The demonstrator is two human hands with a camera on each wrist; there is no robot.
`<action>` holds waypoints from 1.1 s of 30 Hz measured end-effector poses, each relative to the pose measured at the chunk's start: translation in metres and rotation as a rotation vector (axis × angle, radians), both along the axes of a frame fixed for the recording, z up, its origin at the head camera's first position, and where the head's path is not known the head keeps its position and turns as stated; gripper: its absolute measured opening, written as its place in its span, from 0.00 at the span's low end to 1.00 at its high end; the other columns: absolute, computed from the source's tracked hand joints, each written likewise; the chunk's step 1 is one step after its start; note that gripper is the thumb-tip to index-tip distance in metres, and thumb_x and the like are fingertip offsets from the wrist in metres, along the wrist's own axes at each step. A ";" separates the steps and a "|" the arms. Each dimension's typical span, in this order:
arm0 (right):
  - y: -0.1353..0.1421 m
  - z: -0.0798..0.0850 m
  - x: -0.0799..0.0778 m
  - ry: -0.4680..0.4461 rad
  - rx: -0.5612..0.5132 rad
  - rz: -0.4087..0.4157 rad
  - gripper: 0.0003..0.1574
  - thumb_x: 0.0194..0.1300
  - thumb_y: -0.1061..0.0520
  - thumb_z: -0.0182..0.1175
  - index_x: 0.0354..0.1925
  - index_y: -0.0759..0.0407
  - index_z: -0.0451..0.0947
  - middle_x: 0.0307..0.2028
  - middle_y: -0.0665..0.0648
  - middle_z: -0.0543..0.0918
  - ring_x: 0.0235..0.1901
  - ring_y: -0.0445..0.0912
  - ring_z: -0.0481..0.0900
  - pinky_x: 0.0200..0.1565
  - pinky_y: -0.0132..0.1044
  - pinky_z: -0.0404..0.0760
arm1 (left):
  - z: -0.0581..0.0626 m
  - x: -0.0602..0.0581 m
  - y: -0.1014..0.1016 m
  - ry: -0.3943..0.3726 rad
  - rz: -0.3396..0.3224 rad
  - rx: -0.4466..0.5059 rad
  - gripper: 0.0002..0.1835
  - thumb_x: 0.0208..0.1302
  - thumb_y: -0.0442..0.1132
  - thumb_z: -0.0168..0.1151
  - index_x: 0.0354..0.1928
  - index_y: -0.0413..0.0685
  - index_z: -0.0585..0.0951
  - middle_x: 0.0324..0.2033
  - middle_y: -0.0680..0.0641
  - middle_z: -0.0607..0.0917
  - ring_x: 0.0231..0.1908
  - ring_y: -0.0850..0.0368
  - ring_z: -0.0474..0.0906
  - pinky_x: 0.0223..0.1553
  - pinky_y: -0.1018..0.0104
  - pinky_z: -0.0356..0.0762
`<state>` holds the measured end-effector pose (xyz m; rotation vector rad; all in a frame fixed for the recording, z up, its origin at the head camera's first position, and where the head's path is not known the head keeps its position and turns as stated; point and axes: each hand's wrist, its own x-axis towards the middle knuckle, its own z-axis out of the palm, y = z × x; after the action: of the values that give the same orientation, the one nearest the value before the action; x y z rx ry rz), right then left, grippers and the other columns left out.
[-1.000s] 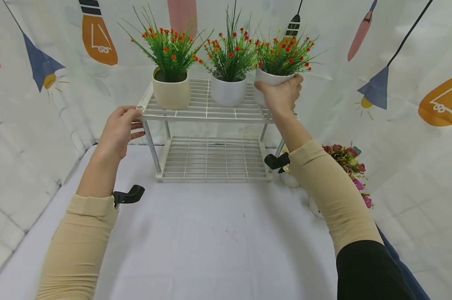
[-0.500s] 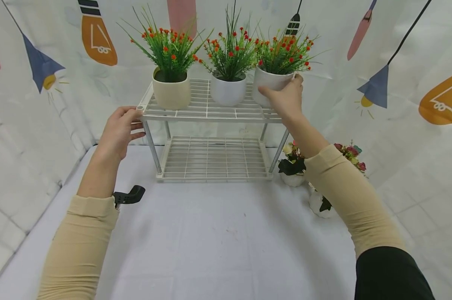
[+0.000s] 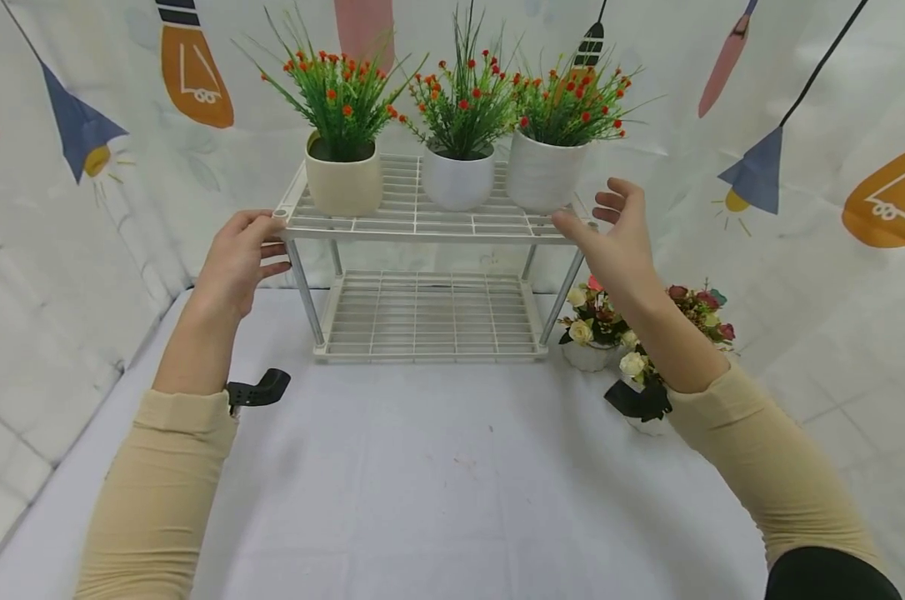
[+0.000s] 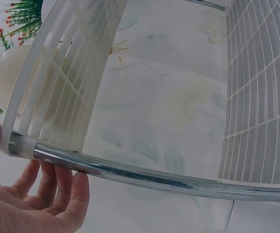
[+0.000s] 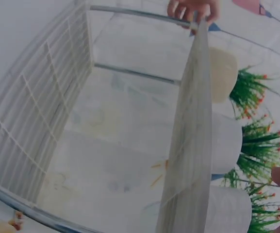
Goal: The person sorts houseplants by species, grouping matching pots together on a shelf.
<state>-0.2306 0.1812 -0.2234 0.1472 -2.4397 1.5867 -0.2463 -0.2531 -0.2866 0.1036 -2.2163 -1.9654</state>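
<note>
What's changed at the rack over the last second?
The right hand has let go of the rightmost white flowerpot and moved off to the right and downward in the head view, leaving that pot on the top tier of the white wire rack. Unchanged: the left hand gripping the rack's left corner, the cream flowerpot and the middle white flowerpot.

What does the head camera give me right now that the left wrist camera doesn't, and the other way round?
Only the head view shows the right hand, fingers off the pots at the right end of the rack, and the rose-filled pots right of it.

Only the left wrist view shows the underside of the upper shelf, the cream pot visible through its wires.

Both show the left hand at the rack's corner, and the lower shelf.
</note>
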 end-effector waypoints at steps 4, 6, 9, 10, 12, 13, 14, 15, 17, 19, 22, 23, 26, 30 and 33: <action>0.008 -0.021 0.019 0.064 -0.004 0.034 0.51 0.70 0.43 0.66 0.77 0.53 0.50 0.73 0.56 0.59 0.69 0.49 0.61 0.65 0.47 0.67 | 0.001 0.001 0.000 0.000 -0.003 0.016 0.21 0.77 0.56 0.53 0.62 0.53 0.69 0.52 0.52 0.74 0.51 0.55 0.74 0.60 0.52 0.69; 0.011 -0.033 0.028 0.105 -0.008 0.034 0.48 0.71 0.46 0.67 0.76 0.56 0.52 0.71 0.58 0.62 0.68 0.49 0.63 0.64 0.47 0.67 | 0.003 0.000 0.001 0.000 -0.001 0.012 0.21 0.77 0.56 0.54 0.62 0.53 0.70 0.52 0.52 0.75 0.51 0.56 0.74 0.60 0.52 0.69; 0.014 -0.053 0.040 0.145 -0.013 0.022 0.45 0.71 0.50 0.67 0.75 0.58 0.55 0.69 0.58 0.65 0.66 0.51 0.66 0.64 0.49 0.68 | 0.005 0.000 0.001 -0.002 0.002 0.007 0.21 0.77 0.56 0.54 0.62 0.52 0.70 0.52 0.51 0.75 0.51 0.56 0.74 0.60 0.51 0.69; 0.015 -0.060 0.044 0.155 -0.017 0.016 0.45 0.71 0.50 0.68 0.74 0.58 0.56 0.68 0.57 0.66 0.66 0.50 0.67 0.64 0.49 0.69 | 0.005 0.000 0.001 -0.004 0.003 0.002 0.22 0.77 0.56 0.53 0.62 0.52 0.69 0.52 0.51 0.75 0.51 0.55 0.74 0.61 0.51 0.69; 0.018 -0.073 0.052 0.166 -0.019 0.005 0.43 0.71 0.51 0.67 0.73 0.58 0.57 0.67 0.56 0.67 0.65 0.49 0.68 0.64 0.48 0.69 | 0.006 0.001 0.002 -0.010 0.007 0.000 0.23 0.77 0.56 0.53 0.63 0.51 0.69 0.52 0.51 0.75 0.52 0.55 0.74 0.62 0.50 0.69; 0.019 -0.079 0.056 0.171 -0.020 -0.004 0.41 0.71 0.52 0.67 0.73 0.58 0.58 0.66 0.55 0.68 0.64 0.49 0.68 0.64 0.46 0.70 | 0.005 0.002 0.002 -0.012 0.007 -0.002 0.24 0.78 0.56 0.53 0.64 0.51 0.68 0.52 0.51 0.75 0.52 0.55 0.74 0.62 0.49 0.68; 0.021 -0.085 0.060 0.175 -0.024 -0.013 0.40 0.71 0.52 0.67 0.72 0.58 0.59 0.65 0.55 0.68 0.64 0.48 0.69 0.63 0.44 0.70 | 0.005 0.002 0.001 -0.014 0.007 -0.002 0.24 0.78 0.56 0.52 0.64 0.50 0.68 0.53 0.51 0.75 0.52 0.55 0.73 0.62 0.49 0.68; 0.023 -0.092 0.064 0.180 -0.036 -0.019 0.38 0.71 0.54 0.67 0.71 0.60 0.60 0.65 0.55 0.69 0.63 0.48 0.69 0.62 0.43 0.71 | 0.005 0.003 0.001 -0.016 0.006 0.000 0.24 0.78 0.57 0.52 0.65 0.51 0.68 0.53 0.51 0.75 0.52 0.55 0.73 0.63 0.48 0.68; 0.027 -0.104 0.072 0.179 -0.052 -0.037 0.36 0.71 0.56 0.67 0.69 0.62 0.62 0.63 0.55 0.70 0.62 0.49 0.69 0.61 0.39 0.71 | 0.004 0.004 0.001 -0.019 0.004 0.008 0.23 0.78 0.56 0.52 0.64 0.51 0.68 0.53 0.51 0.75 0.53 0.55 0.73 0.63 0.48 0.67; 0.032 -0.117 0.079 0.157 -0.069 -0.069 0.35 0.71 0.57 0.67 0.68 0.62 0.63 0.62 0.54 0.71 0.61 0.49 0.69 0.59 0.37 0.72 | 0.003 0.004 0.001 -0.017 -0.002 0.011 0.23 0.78 0.56 0.52 0.64 0.52 0.68 0.53 0.51 0.75 0.53 0.55 0.73 0.64 0.47 0.67; 0.040 -0.134 0.090 0.097 -0.097 -0.125 0.34 0.72 0.58 0.67 0.68 0.63 0.62 0.62 0.53 0.70 0.62 0.47 0.69 0.59 0.34 0.73 | 0.002 0.004 0.001 -0.011 -0.007 0.004 0.23 0.78 0.57 0.53 0.63 0.52 0.69 0.53 0.51 0.75 0.53 0.54 0.73 0.64 0.47 0.67; 0.042 -0.139 0.094 0.075 -0.103 -0.145 0.35 0.72 0.57 0.66 0.68 0.63 0.62 0.63 0.52 0.70 0.62 0.46 0.68 0.59 0.33 0.73 | 0.002 0.004 0.001 -0.008 -0.006 0.003 0.23 0.78 0.57 0.53 0.64 0.52 0.68 0.53 0.51 0.75 0.53 0.54 0.73 0.64 0.47 0.67; 0.049 -0.153 0.101 0.044 -0.135 -0.190 0.35 0.72 0.56 0.66 0.68 0.65 0.62 0.63 0.54 0.69 0.62 0.45 0.68 0.57 0.29 0.73 | 0.002 0.004 0.001 -0.003 0.002 0.016 0.23 0.77 0.57 0.53 0.63 0.51 0.69 0.53 0.51 0.75 0.53 0.55 0.73 0.63 0.48 0.67; 0.053 -0.170 0.110 0.035 -0.192 -0.263 0.31 0.72 0.59 0.65 0.65 0.67 0.63 0.62 0.56 0.69 0.60 0.45 0.68 0.53 0.25 0.73 | 0.001 0.003 0.001 0.002 0.007 0.030 0.21 0.77 0.56 0.53 0.62 0.53 0.69 0.52 0.51 0.75 0.52 0.55 0.73 0.63 0.48 0.67; 0.056 -0.181 0.117 0.006 -0.252 -0.320 0.25 0.73 0.61 0.64 0.61 0.66 0.66 0.58 0.55 0.71 0.59 0.43 0.69 0.50 0.24 0.73 | 0.000 0.003 0.002 0.004 0.006 0.026 0.20 0.78 0.56 0.53 0.62 0.54 0.69 0.52 0.52 0.74 0.53 0.55 0.73 0.64 0.48 0.67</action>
<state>-0.1135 0.2373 -0.4045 -0.2670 -2.1030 1.7155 -0.2434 -0.2507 -0.2861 0.1095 -2.1867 -1.9899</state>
